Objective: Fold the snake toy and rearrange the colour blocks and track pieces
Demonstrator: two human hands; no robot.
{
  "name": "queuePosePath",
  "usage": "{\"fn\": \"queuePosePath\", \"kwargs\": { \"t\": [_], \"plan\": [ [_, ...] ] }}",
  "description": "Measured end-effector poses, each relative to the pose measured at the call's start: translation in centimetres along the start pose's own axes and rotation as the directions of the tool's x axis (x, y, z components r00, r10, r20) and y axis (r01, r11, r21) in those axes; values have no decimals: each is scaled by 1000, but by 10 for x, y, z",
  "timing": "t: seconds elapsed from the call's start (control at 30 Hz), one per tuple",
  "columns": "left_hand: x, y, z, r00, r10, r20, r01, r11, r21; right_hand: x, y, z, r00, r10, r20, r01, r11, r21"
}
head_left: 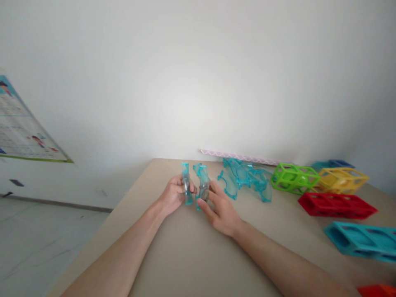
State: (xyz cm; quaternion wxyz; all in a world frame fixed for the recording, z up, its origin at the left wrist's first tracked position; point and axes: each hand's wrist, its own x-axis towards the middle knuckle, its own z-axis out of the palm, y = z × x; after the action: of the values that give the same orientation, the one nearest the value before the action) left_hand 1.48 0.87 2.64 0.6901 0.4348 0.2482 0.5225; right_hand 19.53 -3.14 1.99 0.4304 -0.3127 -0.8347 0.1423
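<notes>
My left hand (172, 197) grips a clear teal plastic piece (186, 181) upright between thumb and fingers. Close by on its right, my right hand (222, 211) is closed around a second teal plastic piece (203, 178), which looks curved and see-through. A narrow gap separates the two pieces, both held above the table. Part of another teal shape shows behind the right-hand piece; whether it belongs to that piece I cannot tell. Beyond my right hand lies a loose pile of similar teal pieces (243, 175).
The beige table (173, 260) meets a white wall. To the right lie frame-like plastic blocks: green (295, 178), yellow (343, 180), red (337, 205) and blue (365, 240). An orange-red piece (379, 290) sits at the lower right edge. A patterned strip (238, 157) runs along the wall.
</notes>
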Motion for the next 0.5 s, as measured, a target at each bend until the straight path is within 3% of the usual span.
{"fn": "queuePosePath", "kwargs": {
  "t": [0.2,0.27,0.5],
  "plan": [
    [-3,2,5,991,-104,82,100,994,44,0,5,1,994,33,100,-35,999,15],
    [-3,2,7,991,-122,60,119,991,57,0,5,1,992,39,123,-41,999,13],
    [-2,3,12,995,25,-94,-26,1000,-6,1,4,1,990,42,134,-38,999,-26]
  ]
}}
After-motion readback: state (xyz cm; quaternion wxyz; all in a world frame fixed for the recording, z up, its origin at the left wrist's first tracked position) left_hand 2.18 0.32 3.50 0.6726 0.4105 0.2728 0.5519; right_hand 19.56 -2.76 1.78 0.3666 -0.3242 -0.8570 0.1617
